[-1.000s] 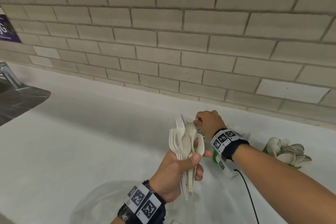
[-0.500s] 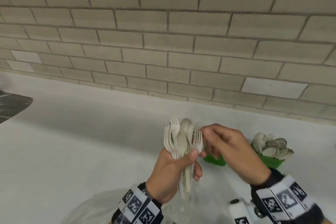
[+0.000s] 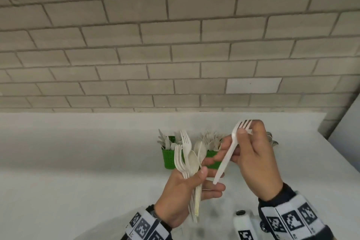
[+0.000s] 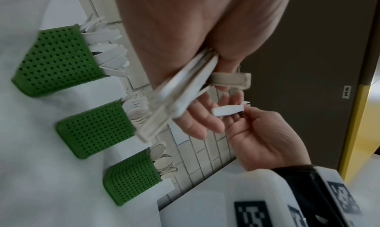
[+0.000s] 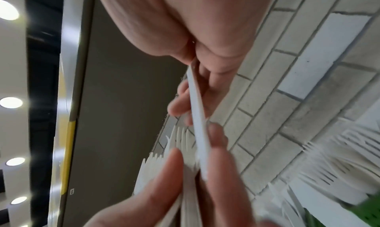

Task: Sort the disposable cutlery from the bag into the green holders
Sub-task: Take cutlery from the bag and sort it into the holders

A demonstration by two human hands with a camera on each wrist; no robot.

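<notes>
My left hand [image 3: 187, 187] grips a bundle of white forks and beige spoons [image 3: 190, 158] upright above the counter. My right hand [image 3: 253, 154] pinches a single white fork [image 3: 229, 152] by its neck, tines up, handle slanting down toward the left hand's fingers. Three green perforated holders stand by the wall: one with knives [image 4: 57, 63], one with forks [image 4: 94, 128], one with spoons [image 4: 131, 180]. In the head view the knife holder [image 3: 168, 159] shows behind the bundle; the spoon holder hides behind my right hand.
A brick wall [image 3: 175, 45] backs the white counter [image 3: 78, 161]. A clear plastic bag [image 3: 109, 232] lies at the near edge under my left wrist. A grey panel [image 3: 346, 122] closes the counter's right end.
My right hand drew one fork out of the bundle and now holds it apart, to the right. The head view swung right, bringing the holders into view.
</notes>
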